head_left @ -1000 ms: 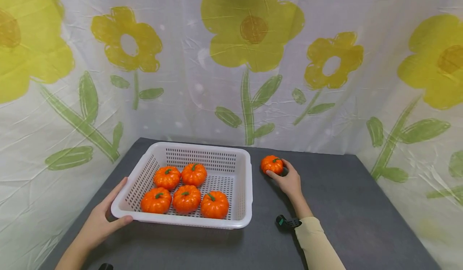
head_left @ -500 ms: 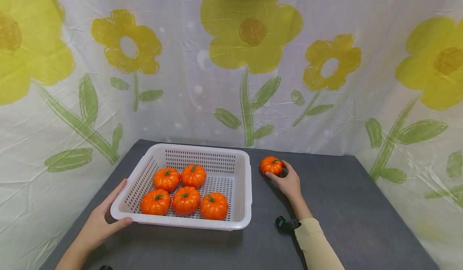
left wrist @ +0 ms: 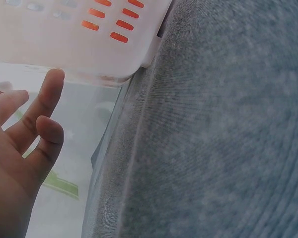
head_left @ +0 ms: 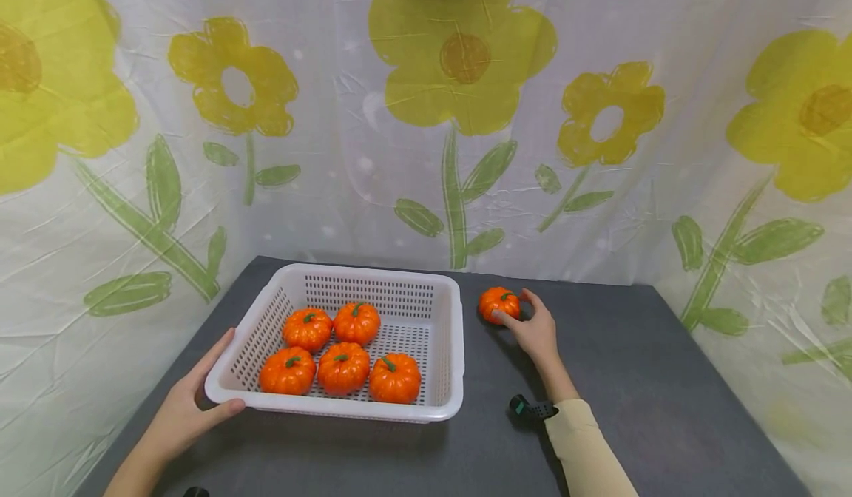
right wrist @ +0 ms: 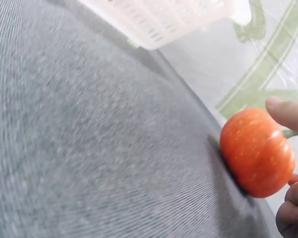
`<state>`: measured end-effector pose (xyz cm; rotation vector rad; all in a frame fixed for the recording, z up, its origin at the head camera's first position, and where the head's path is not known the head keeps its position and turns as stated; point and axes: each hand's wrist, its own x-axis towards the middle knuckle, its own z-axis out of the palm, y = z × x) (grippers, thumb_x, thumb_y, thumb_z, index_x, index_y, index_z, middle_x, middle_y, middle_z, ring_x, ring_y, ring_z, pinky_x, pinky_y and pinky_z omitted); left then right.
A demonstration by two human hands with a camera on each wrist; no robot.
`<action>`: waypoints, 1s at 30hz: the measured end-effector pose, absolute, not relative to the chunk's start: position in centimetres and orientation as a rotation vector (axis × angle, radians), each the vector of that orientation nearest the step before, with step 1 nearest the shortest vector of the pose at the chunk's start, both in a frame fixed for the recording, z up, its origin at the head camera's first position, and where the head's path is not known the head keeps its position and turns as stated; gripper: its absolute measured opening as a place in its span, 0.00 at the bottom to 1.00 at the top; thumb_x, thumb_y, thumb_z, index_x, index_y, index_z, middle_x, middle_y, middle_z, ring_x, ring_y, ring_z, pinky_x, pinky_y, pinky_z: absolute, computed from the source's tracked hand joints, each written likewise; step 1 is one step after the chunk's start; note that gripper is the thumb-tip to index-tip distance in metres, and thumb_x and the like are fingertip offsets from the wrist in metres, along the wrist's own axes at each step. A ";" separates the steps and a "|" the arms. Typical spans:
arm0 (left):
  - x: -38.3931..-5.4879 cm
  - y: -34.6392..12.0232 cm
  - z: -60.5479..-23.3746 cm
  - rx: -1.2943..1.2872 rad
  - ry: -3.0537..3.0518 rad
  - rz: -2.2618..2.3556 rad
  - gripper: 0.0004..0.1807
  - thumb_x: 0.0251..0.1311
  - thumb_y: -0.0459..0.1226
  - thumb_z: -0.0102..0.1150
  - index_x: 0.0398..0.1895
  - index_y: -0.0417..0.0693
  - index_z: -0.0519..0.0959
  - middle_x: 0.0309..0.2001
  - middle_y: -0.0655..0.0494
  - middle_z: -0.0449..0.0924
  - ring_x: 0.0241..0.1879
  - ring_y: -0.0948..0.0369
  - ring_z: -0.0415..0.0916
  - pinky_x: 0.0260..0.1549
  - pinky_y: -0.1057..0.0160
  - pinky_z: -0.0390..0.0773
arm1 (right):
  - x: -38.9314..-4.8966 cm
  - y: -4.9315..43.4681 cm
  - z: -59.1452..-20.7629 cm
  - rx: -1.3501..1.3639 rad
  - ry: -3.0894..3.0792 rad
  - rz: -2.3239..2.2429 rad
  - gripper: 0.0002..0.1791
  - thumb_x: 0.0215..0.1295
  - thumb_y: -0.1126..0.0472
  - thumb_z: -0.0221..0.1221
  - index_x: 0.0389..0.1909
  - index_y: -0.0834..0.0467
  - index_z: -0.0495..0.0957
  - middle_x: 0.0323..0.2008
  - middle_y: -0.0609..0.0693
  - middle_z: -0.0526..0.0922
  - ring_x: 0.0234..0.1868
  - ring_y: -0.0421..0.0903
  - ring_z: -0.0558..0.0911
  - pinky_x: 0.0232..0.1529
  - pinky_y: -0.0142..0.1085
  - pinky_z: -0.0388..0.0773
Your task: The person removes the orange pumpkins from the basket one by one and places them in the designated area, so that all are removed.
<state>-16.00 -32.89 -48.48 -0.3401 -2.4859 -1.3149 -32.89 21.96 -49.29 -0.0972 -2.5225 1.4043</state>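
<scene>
A white slotted basket [head_left: 373, 269] stands on the dark grey table and holds several small orange pumpkins [head_left: 342, 366]. My left hand [head_left: 200, 393] rests at its near left corner, the thumb along the front rim and straight fingers up the left side; the left wrist view shows those fingers [left wrist: 44, 99] against the basket wall [left wrist: 89, 44]. One more pumpkin [head_left: 499, 303] sits on the table just right of the basket. My right hand [head_left: 522, 316] curls round it from the near right side. In the right wrist view a fingertip [right wrist: 288, 111] lies on top of that pumpkin [right wrist: 256, 151].
A flower-printed sheet [head_left: 466, 112] hangs close behind and on both sides of the table [head_left: 632, 379]. A black strap [head_left: 529, 410] sits on my right wrist. Bare table surface lies right of my right arm and in front of the basket.
My right hand has shifted slightly at the loose pumpkin, which stays on the table. The basket and my left hand have not moved.
</scene>
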 end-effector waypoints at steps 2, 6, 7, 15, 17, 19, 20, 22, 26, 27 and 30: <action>-16.1 -32.9 -48.5 -0.339 -2.481 -1.317 0.58 0.54 0.28 0.76 0.87 0.53 0.54 0.70 0.94 0.56 0.56 0.86 0.67 0.46 0.82 0.73 | -32.9 22.0 -48.9 -0.085 -2.509 1.413 0.49 0.63 0.47 0.75 0.79 0.63 0.64 0.75 0.63 0.71 0.77 0.62 0.66 0.76 0.60 0.60; -16.2 -32.8 -48.5 -0.338 -2.476 -1.312 0.58 0.54 0.28 0.76 0.87 0.52 0.54 0.71 0.95 0.55 0.57 0.87 0.66 0.47 0.84 0.71 | -32.8 22.0 -48.1 -0.066 -2.468 1.419 0.49 0.62 0.46 0.75 0.78 0.62 0.66 0.74 0.61 0.72 0.75 0.62 0.68 0.74 0.59 0.63; -16.2 -32.8 -48.4 -0.342 -2.474 -1.312 0.58 0.54 0.28 0.76 0.87 0.52 0.54 0.71 0.95 0.55 0.57 0.87 0.66 0.47 0.84 0.71 | -32.8 21.9 -47.8 -0.062 -2.460 1.412 0.49 0.62 0.45 0.75 0.78 0.62 0.66 0.74 0.61 0.72 0.74 0.62 0.69 0.73 0.59 0.65; -16.0 -32.7 -48.6 -0.388 -2.446 -1.332 0.59 0.53 0.26 0.76 0.86 0.50 0.54 0.73 0.93 0.55 0.59 0.88 0.65 0.49 0.84 0.69 | -31.9 21.5 -46.2 0.001 -2.413 1.448 0.49 0.63 0.44 0.75 0.79 0.58 0.66 0.75 0.55 0.72 0.15 0.41 0.58 0.24 0.34 0.64; -15.9 -32.7 -48.7 -0.388 -2.448 -1.339 0.58 0.53 0.26 0.75 0.86 0.50 0.54 0.73 0.93 0.55 0.59 0.87 0.65 0.49 0.84 0.69 | -31.7 21.3 -45.8 0.023 -2.405 1.469 0.48 0.63 0.45 0.75 0.79 0.57 0.66 0.75 0.54 0.72 0.14 0.39 0.58 0.24 0.32 0.65; -15.9 -32.7 -48.8 -0.386 -2.447 -1.344 0.58 0.54 0.26 0.75 0.86 0.50 0.54 0.73 0.93 0.55 0.58 0.87 0.66 0.49 0.84 0.70 | -31.4 20.9 -45.3 0.036 -2.399 1.487 0.48 0.63 0.45 0.75 0.79 0.56 0.66 0.75 0.54 0.72 0.15 0.39 0.59 0.24 0.32 0.66; -15.9 -32.7 -48.8 -0.385 -2.446 -1.346 0.58 0.54 0.26 0.75 0.86 0.50 0.54 0.72 0.93 0.56 0.58 0.87 0.66 0.49 0.84 0.70 | -31.3 20.7 -45.0 0.042 -2.396 1.494 0.47 0.63 0.46 0.75 0.79 0.56 0.67 0.75 0.54 0.72 0.15 0.39 0.60 0.25 0.32 0.66; -15.9 -32.8 -48.8 -0.392 -2.432 -1.352 0.58 0.53 0.25 0.75 0.86 0.50 0.54 0.72 0.92 0.57 0.58 0.86 0.67 0.49 0.84 0.70 | -31.2 20.4 -44.4 0.056 -2.399 1.500 0.47 0.63 0.46 0.75 0.79 0.55 0.67 0.75 0.54 0.71 0.15 0.39 0.60 0.24 0.32 0.66; -15.9 -32.9 -48.7 -0.382 -2.436 -1.349 0.58 0.53 0.26 0.75 0.86 0.51 0.54 0.72 0.92 0.56 0.58 0.86 0.67 0.49 0.84 0.70 | -31.2 19.7 -43.2 0.081 -2.393 1.506 0.46 0.63 0.45 0.75 0.79 0.52 0.68 0.75 0.51 0.72 0.13 0.38 0.57 0.21 0.31 0.63; -15.9 -32.9 -48.7 -0.375 -2.443 -1.345 0.58 0.54 0.26 0.75 0.86 0.51 0.54 0.72 0.92 0.56 0.58 0.86 0.67 0.48 0.83 0.71 | -31.2 19.5 -42.8 0.091 -2.389 1.512 0.46 0.62 0.45 0.75 0.79 0.52 0.68 0.75 0.50 0.72 0.13 0.38 0.56 0.20 0.31 0.62; -16.0 -32.9 -48.7 -0.353 -2.466 -1.331 0.58 0.55 0.28 0.75 0.87 0.53 0.54 0.72 0.93 0.55 0.57 0.86 0.67 0.48 0.83 0.72 | -31.1 19.1 -41.7 0.122 -2.378 1.527 0.46 0.61 0.44 0.76 0.78 0.50 0.69 0.74 0.47 0.73 0.14 0.39 0.54 0.20 0.32 0.60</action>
